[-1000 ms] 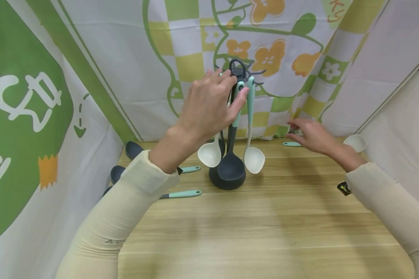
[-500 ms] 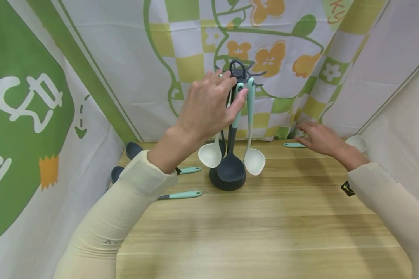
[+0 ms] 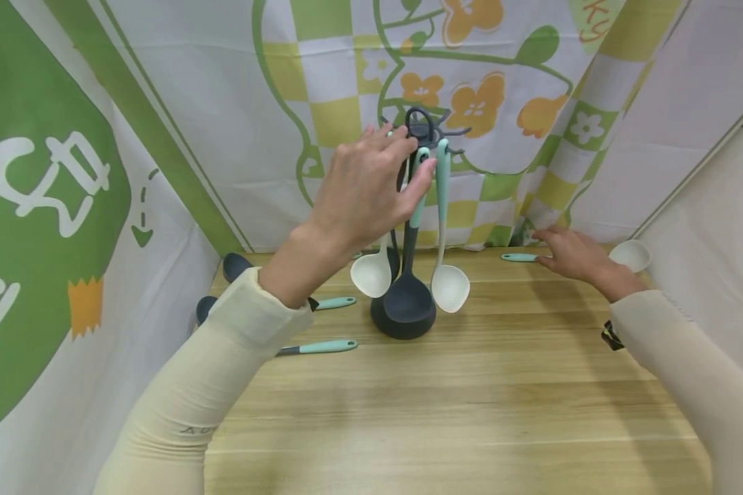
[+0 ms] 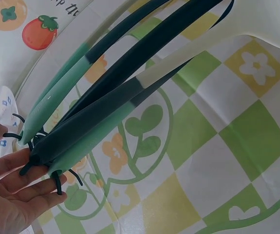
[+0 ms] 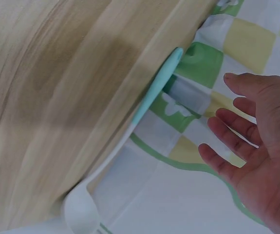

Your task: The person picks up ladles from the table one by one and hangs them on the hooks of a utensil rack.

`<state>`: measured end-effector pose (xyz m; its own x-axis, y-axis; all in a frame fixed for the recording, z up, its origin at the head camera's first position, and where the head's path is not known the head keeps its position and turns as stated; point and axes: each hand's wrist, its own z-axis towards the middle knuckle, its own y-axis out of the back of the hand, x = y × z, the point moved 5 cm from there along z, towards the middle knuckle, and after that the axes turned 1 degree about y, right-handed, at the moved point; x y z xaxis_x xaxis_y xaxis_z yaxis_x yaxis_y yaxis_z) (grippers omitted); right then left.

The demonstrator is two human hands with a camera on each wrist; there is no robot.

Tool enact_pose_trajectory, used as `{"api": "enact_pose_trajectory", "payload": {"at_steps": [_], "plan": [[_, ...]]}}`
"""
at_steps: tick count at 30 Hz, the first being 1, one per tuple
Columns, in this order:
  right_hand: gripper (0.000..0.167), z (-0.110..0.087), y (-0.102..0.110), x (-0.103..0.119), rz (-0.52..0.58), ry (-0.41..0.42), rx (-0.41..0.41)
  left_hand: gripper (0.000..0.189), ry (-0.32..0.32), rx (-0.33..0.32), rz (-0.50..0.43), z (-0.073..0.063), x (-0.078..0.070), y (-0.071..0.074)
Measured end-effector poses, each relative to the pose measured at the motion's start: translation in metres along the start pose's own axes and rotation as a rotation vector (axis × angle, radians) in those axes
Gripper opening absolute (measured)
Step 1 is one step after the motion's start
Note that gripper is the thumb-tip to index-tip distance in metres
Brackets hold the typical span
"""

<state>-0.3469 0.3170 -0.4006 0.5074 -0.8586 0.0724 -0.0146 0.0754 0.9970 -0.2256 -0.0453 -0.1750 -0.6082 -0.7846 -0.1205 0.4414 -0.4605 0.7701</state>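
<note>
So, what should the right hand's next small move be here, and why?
Probably lower the right hand onto the mint handle of the white ladle and pinch it. That ladle lies along the table's back edge, and the right wrist view shows the hand open, apart from it. The left hand touches the utensil rack's top, where bare hooks show.
</note>
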Motion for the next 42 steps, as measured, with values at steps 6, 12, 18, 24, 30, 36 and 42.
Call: {"api": "enact_pose_trajectory", "payload": {"at_steps": [6, 12, 18, 24, 30, 36, 42], "plan": [[0.051, 0.002, -0.008, -0.006, -0.003, 0.014, -0.008, 0.045, 0.004, -0.010, -0.006, 0.000, 0.001, 0.000], [0.050, 0.004, -0.017, -0.015, -0.009, 0.005, 0.021, 0.044, 0.002, 0.001, -0.014, 0.000, 0.001, -0.001], [0.050, 0.007, -0.027, -0.025, -0.034, -0.001, 0.042, 0.043, -0.009, -0.013, -0.026, 0.000, 0.001, -0.001], [0.049, 0.007, -0.034, -0.031, -0.035, -0.033, 0.096, 0.042, -0.015, -0.021, -0.025, 0.000, 0.001, -0.001], [0.052, 0.009, -0.039, -0.038, -0.027, -0.051, 0.119, 0.043, -0.014, -0.014, -0.023, 0.000, 0.002, -0.001], [0.051, 0.014, -0.050, -0.048, -0.046, -0.077, 0.115, 0.043, -0.010, -0.006, -0.021, -0.001, 0.002, 0.000], [0.048, 0.016, -0.059, -0.050, -0.046, -0.112, 0.106, 0.042, -0.012, -0.007, -0.022, -0.001, 0.002, -0.001]]}}
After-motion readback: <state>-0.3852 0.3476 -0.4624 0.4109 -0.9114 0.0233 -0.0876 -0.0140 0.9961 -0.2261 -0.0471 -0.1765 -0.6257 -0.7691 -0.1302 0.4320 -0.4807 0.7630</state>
